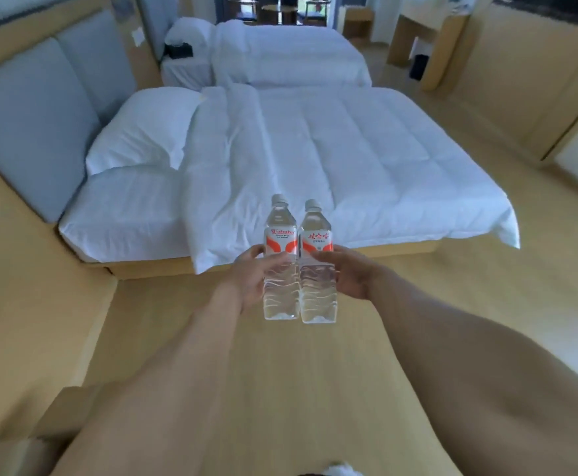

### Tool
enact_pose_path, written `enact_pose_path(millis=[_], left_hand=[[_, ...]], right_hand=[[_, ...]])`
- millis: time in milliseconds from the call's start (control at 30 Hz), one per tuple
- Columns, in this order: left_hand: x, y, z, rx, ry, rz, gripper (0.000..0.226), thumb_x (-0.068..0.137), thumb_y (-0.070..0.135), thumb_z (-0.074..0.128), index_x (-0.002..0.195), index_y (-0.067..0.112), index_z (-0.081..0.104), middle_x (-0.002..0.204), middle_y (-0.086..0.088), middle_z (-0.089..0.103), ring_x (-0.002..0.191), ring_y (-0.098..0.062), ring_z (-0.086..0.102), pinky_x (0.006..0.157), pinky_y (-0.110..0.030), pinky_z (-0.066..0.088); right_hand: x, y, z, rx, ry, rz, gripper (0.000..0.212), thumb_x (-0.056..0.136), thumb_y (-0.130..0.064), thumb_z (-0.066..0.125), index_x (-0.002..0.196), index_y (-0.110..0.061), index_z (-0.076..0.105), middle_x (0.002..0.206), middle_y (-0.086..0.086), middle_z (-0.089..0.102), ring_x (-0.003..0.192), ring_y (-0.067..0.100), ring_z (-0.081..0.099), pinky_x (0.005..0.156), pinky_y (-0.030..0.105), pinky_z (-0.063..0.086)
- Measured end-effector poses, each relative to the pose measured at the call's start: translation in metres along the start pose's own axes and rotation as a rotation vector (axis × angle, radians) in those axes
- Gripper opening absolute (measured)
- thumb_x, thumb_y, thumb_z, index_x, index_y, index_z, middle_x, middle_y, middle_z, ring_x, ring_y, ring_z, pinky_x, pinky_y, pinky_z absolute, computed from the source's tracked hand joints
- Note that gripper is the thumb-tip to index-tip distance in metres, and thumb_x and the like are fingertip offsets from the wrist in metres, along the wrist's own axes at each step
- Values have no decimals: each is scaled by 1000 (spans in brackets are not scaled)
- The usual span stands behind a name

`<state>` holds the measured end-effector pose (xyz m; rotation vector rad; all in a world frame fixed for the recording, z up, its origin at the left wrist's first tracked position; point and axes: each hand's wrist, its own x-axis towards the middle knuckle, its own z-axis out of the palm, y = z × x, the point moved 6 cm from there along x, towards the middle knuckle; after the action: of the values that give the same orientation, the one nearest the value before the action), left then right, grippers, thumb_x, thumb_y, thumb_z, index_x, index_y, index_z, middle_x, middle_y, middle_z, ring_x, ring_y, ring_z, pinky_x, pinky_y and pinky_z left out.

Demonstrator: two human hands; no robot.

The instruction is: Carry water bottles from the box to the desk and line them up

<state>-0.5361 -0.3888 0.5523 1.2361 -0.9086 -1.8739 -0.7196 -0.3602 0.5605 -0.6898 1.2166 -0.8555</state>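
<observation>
Pale wooden floor (280,355) fills the lower half, bare planks under both arms. Large bed with white quilted duvet (332,159) sits straight ahead, across the way forward, its foot edge just beyond the bottles. White pillow (143,128) at the bed's left end, against a grey padded headboard (30,121) set in light wood panelling. Second white-covered bed (291,53) farther back, with a small black object (177,50) on a stand beside it, too blurred to identify. Light wood desk unit (428,46) at the far right wall, well apart from the hands. Brown cardboard box flap (68,410) at lower left corner, partly behind the left forearm; contents not visible.

Both bare arms stretch forward. Left hand (250,276) wraps the left clear plastic water bottle with red-and-white label and white cap (280,266) around its mid body, thumb across the front. Right hand (346,273) grasps the right clear plastic water bottle of the same kind (316,269) likewise, fingers curled round its ribbed section. Bottles upright, side by side, touching, held in the air over the floor, between box and bed, not at the desk.
</observation>
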Motion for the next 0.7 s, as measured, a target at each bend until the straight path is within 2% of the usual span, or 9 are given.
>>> enact_pose_path(millis=[67,167,267,367,500,600,700], left_hand=[[19,-14,62,13,-76,-39,46,83,5,77,124,1,59,98,-18,75,84,-30,74,69,-43,60],[40,-33,149,43,-186,-74,48,80,4,79,124,-1,60,111,-24,72,90,-35,72,71,-44,61],[54,-46,229,104,-301,-107,48,80,3,80,124,-1,62,116,-25,70,96,-37,71,77,-46,59],[65,-56,302,177,-406,-130,46,81,2,78,124,-1,61,115,-24,71,96,-36,72,76,-45,60],[78,-72,389,275,-553,-177,39,84,0,75,122,-2,63,111,-23,71,85,-31,73,64,-39,61],[90,-89,445,347,-654,-203,44,85,1,75,126,-4,61,112,-23,70,89,-31,70,71,-39,61],[108,-104,492,386,-696,-220,56,81,3,79,132,-2,55,97,-13,68,77,-25,68,72,-39,54]], right_hand=[[-20,-5,-64,23,94,-13,46,89,-14,71,133,-5,59,126,18,65,106,31,63,101,46,50],[-54,-7,-148,80,233,-24,44,90,-14,70,132,-7,60,119,15,67,102,29,65,93,44,53],[-92,-7,-221,135,357,-17,40,88,-18,73,126,-13,63,111,8,70,96,25,66,80,43,56],[-130,-5,-286,192,486,-36,41,85,-21,76,124,-15,64,110,6,71,97,25,66,82,45,54],[-176,3,-356,280,650,-70,48,82,-23,78,126,-10,64,112,10,71,98,27,67,82,42,55],[-199,10,-398,336,741,-83,44,83,-23,78,123,-11,65,111,10,72,94,26,69,76,38,55],[-211,15,-436,360,807,-89,39,85,-22,77,121,-12,66,111,11,72,92,26,70,71,36,56]])
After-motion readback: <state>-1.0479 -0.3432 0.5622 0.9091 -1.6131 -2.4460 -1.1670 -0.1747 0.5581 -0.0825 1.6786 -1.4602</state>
